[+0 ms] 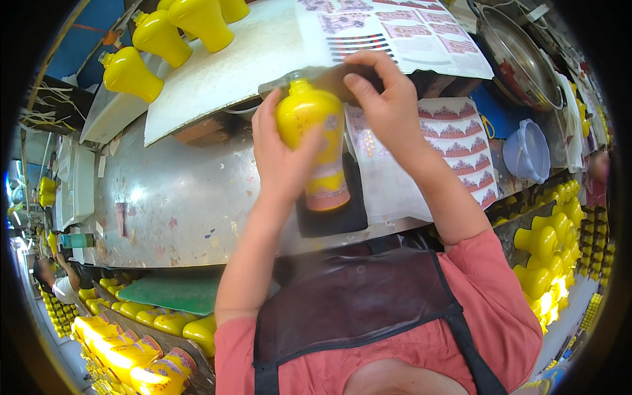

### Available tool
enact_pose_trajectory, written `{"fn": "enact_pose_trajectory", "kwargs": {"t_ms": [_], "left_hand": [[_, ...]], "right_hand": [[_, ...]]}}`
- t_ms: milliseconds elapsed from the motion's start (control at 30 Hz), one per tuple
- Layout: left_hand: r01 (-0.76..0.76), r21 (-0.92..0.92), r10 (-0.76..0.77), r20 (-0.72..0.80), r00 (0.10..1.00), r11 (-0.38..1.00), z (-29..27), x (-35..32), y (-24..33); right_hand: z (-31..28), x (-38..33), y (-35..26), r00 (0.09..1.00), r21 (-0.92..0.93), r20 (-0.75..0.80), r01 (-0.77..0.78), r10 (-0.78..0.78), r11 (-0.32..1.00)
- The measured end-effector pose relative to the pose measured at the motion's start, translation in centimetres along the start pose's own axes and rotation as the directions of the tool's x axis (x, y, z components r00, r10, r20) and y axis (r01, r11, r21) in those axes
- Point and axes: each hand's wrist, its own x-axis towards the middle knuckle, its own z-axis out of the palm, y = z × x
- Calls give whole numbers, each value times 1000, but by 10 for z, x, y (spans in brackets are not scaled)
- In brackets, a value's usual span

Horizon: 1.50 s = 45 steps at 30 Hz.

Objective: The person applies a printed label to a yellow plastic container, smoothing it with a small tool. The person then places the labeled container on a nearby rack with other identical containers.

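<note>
- Hands meet over the middle of the steel tabletop (164,204): the left hand (283,158) is wrapped around a yellow bottle (309,141), and the right hand (385,102) is closed on its neck and top.
- The bottle is held up, tilted, above a black pad (332,214), with a red band around its lower part.
- Glazed, smooth sides look likely to slip if the left hand loosens; a drop would land on the pad or the steel.
- Sheets of red stickers (461,148) lie just beside the right forearm and could be swept or creased by it.
- Open steel lies to the left; a white board (224,72) carrying more yellow bottles (158,36) crowds the far side, and a metal pan (520,62) and a blue bowl (526,151) close the right.
</note>
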Motion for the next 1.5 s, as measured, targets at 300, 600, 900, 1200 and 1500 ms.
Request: {"fn": "enact_pose_trajectory", "kwargs": {"t_ms": [300,600,900,1200,1500], "left_hand": [[-1,-118,-4,-47,999,993,9,21,-8],[120,-334,-132,-15,991,935,9,12,-10],[36,-240,-37,-1,999,970,10,12,-17],[92,-136,-87,38,995,986,2,20,-5],[308,-420,-309,67,949,854,8,34,-17]], "right_hand": [[-8,-25,-23,950,-218,305,134,-63,967],[2,-9,-15,891,-375,437,308,-126,875],[-1,-2,-17,861,-257,503,232,-75,938],[-4,7,-20,839,-312,544,232,-27,921],[-20,26,-30,852,42,389,-397,351,917]]}}
